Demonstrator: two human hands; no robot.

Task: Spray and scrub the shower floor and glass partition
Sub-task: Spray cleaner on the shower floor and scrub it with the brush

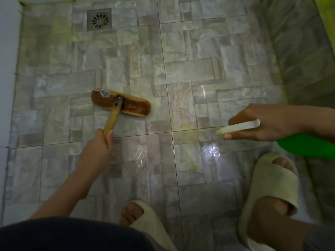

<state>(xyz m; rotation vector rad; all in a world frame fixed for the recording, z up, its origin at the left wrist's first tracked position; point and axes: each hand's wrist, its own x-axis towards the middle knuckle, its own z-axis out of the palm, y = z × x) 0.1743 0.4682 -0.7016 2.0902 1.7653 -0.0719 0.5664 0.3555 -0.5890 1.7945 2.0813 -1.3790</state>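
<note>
At the far left edge of the frame, a pale wall [7,69] meets the stone-patterned shower floor [181,69]. A square metal drain [99,19] sits in the upper left. Left of centre, the left hand [101,140] is wrapped firmly round the wooden handle of a scrubbing brush [121,103], whose flat head rests bristles-down on the tile. A wet patch [213,151] gleams lower right of centre. At right, the right hand [262,122] curls round the white nozzle of a green spray bottle [308,145], which points left towards the brush.

The scrubbing would likely go best with firm, overlapping strokes that follow the grout lines and push the wet cleaner towards the drain. Open tile lies above and right of the brush. The wall is near on the left, and 2 slippers [268,187] at the bottom limit pull-back strokes. A darker strip [299,51] runs down the right edge; whether it is the glass partition cannot be told.
</note>
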